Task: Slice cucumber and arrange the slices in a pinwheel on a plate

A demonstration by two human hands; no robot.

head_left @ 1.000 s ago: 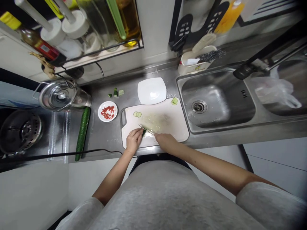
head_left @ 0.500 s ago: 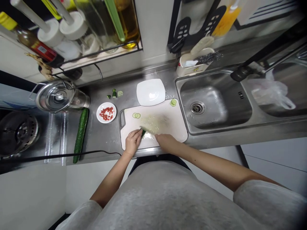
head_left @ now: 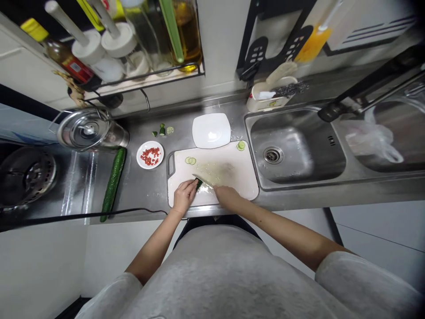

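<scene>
On the white cutting board, my left hand is closed on a short piece of dark green cucumber, mostly hidden by the fingers. My right hand grips a kitchen knife, whose blade lies against the cucumber piece beside my left fingertips. The knife's handle is hidden inside the fist. Thin cucumber slices lie at the board's upper left, and more slices at its upper right corner. Wet bits are scattered over the middle of the board.
Behind the board stands a white plate. To the left are a small dish of chopped red pieces, cucumber ends, a whole cucumber, a black cable and a steel pot. A sink adjoins at right.
The camera view has shifted slightly. Both hands stay at the same spot on the board, the knife still against the cucumber piece.
</scene>
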